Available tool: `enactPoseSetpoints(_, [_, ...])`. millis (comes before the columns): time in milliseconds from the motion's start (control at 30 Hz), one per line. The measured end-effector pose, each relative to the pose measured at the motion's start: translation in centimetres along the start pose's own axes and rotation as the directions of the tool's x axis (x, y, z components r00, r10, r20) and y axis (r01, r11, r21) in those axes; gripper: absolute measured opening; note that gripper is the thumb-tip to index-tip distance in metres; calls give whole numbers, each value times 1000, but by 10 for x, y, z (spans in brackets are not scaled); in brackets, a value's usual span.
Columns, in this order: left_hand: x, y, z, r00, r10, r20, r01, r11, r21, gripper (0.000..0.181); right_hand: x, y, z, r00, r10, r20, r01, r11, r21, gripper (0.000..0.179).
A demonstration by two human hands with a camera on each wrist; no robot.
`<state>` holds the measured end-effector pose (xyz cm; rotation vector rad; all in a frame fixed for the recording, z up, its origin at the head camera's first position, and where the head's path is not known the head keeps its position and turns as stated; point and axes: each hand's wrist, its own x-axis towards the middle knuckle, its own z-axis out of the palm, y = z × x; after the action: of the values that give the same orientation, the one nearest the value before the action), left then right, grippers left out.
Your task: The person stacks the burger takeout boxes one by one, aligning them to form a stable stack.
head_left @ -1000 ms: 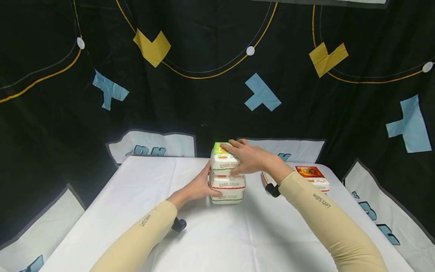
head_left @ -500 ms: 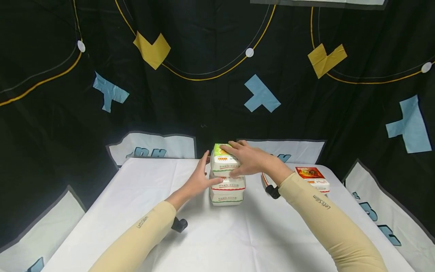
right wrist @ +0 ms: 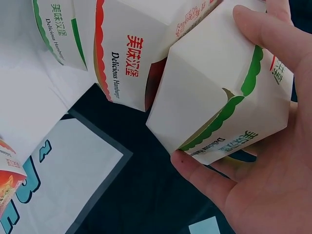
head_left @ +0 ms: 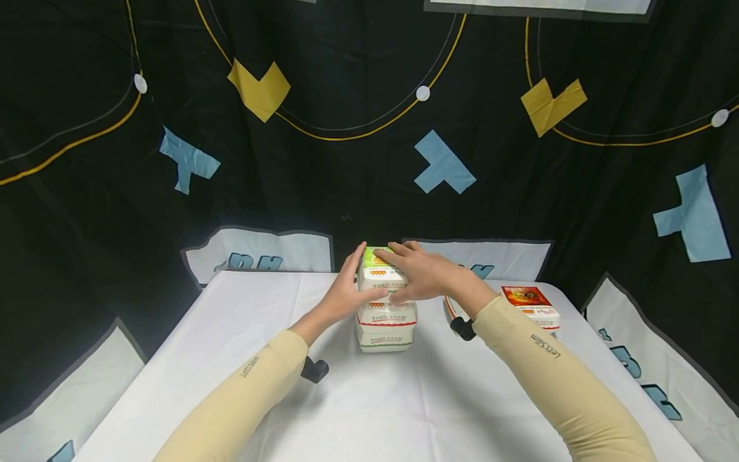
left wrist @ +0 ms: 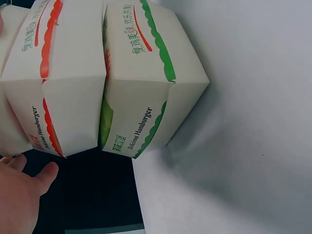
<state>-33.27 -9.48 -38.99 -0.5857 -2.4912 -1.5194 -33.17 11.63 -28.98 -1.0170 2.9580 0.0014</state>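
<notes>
Three white paper hamburger boxes stand stacked near the table's far side. The top box (head_left: pixel 381 280) has a green lid and sits slightly askew over the red-striped middle box (head_left: pixel 387 314). Below that is the green-striped bottom box (left wrist: pixel 146 73), resting on the cloth. My right hand (head_left: pixel 427 273) grips the top box from the right, fingers over its lid and thumb on the near side, as the right wrist view also shows. Around the left side of the same box is my left hand (head_left: pixel 340 295), thumb across its front; its fingertips are partly hidden behind the box.
On the right of the white-clothed table (head_left: pixel 369 410) stands a red-topped hamburger box (head_left: pixel 528 301). Another box (head_left: pixel 453 309) is mostly hidden behind my right forearm. A black backdrop (head_left: pixel 346 192) hangs beyond the table.
My left hand has come off the lower boxes and risen to the left side of the top box. The right hand stays on the top box, and the stack stands where it was.
</notes>
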Motion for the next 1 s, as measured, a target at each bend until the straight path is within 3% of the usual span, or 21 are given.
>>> enactPoseSetpoints(433, [5, 1, -4, 1000, -4, 23, 3, 999, 32, 101, 3, 2, 1, 1000, -9, -7, 8, 1000, -17, 98])
enactPoseSetpoints(767, [1, -1, -3, 999, -21, 27, 20, 999, 26, 104, -3, 4, 1, 1000, 7, 9, -7, 999, 43, 102])
enactPoseSetpoints(1000, [4, 0, -6, 1000, -12, 19, 11, 999, 36, 104, -5, 8, -4, 1000, -19, -24, 21, 996, 87, 101])
